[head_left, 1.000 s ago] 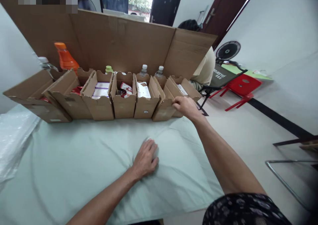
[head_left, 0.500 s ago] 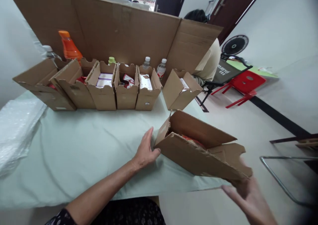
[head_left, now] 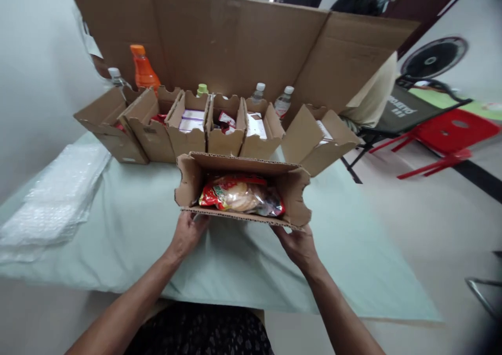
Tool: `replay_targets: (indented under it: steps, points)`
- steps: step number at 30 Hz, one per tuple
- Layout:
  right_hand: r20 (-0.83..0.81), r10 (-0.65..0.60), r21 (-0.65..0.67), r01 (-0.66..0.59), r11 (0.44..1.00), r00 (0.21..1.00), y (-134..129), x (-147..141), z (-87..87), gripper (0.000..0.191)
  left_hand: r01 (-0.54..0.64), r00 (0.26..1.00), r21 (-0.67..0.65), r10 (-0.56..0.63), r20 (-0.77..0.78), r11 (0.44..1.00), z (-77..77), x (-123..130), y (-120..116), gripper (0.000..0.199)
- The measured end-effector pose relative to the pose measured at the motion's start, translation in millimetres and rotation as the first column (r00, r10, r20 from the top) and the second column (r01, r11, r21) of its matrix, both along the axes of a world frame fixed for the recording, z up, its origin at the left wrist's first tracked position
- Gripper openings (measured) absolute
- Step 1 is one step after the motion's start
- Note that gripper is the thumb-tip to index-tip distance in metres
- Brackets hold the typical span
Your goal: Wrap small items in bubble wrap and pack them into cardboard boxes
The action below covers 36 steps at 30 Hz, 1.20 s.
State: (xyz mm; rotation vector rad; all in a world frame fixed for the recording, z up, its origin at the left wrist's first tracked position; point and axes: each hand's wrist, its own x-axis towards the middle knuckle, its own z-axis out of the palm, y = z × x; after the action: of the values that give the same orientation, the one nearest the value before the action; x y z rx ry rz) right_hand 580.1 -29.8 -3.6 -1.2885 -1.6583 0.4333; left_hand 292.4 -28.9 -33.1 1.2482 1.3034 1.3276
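Observation:
An open cardboard box point(head_left: 251, 218) is held over the middle of the table, its opening turned toward me. Inside lie red and clear snack packets point(head_left: 239, 194). My left hand point(head_left: 188, 235) grips the box at its lower left, fingers partly hidden beneath it. At the lower right, my right hand point(head_left: 298, 244) holds the same box, its fingertips also partly under it. Just behind, a row of open cardboard boxes point(head_left: 188, 145) holds red packets and white cartons. One more box point(head_left: 314, 148) stands apart at the right end of that row.
Bubble wrap point(head_left: 58, 198) lies on the left of the green-clothed table point(head_left: 137, 245). Bottles, one orange point(head_left: 145, 72), stand behind the boxes before a tall cardboard panel point(head_left: 235, 41). Beyond the right side are a red chair point(head_left: 451, 130), a fan point(head_left: 431, 59) and a person's dark hair point(head_left: 356, 0).
The box has moved from the right edge to the table's middle and turned, showing its packets. My left hand now grips it instead of resting open beside it. The view has shifted left.

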Motion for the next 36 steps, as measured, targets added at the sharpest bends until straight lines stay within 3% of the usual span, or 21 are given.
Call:
replay_targets:
  steps: [4,9,13,17,20,22,24,27,31,33,36]
  points:
    - [-0.148,0.093,-0.081,-0.105,0.991,0.985,56,-38,-12.4,0.047,-0.112,0.994,0.02,0.112,0.007,0.994,13.1,-30,38,0.047]
    - [-0.243,0.049,-0.139,-0.085,0.987,0.969,107,-46,-10.3,0.051,-0.022,0.996,0.039,0.025,-0.082,0.999,24.3,-34,76,0.065]
    - [-0.231,-0.02,-0.193,-0.026,0.981,0.973,115,-40,-4.2,0.045,0.015,0.985,0.07,-0.002,-0.174,0.997,16.7,-21,82,0.082]
    - [-0.212,-0.163,-0.307,0.093,0.947,0.964,96,-37,-9.6,0.049,0.025,0.952,0.054,-0.008,-0.305,0.998,5.4,-32,70,0.081]
    - [-0.18,-0.294,-0.437,0.192,0.879,0.939,70,-31,-22.7,0.063,-0.04,0.828,0.055,0.064,-0.558,0.998,8.0,-80,53,0.064]
    - [-0.09,-0.329,-0.477,0.249,0.843,0.94,53,-26,-32.5,0.066,-0.209,0.635,0.072,0.191,-0.748,0.975,17.7,-132,39,0.044]
    - [-0.011,-0.302,-0.448,0.265,0.854,0.953,40,-20,-40.5,0.065,-0.384,0.531,0.096,0.304,-0.791,0.919,31.9,-191,26,0.036]
    - [0.064,-0.249,-0.396,0.253,0.883,0.966,34,-16,-46.8,0.059,-0.552,0.411,0.116,0.39,-0.824,0.826,52.1,-268,18,0.037]
    - [0.153,-0.217,-0.401,0.261,0.878,0.964,39,-18,-48.3,0.059,-0.659,0.408,0.022,0.382,-0.829,0.752,59.4,-320,25,0.015]
    - [0.187,-0.212,-0.396,0.271,0.878,0.959,41,-20,-48.7,0.061,-0.678,0.439,0.0,0.405,-0.802,0.735,57.7,-329,31,0.003]
    - [0.205,-0.219,-0.364,0.282,0.888,0.954,42,-20,-51.0,0.06,-0.709,0.482,0.005,0.489,-0.727,0.706,61.3,-337,35,0.009]
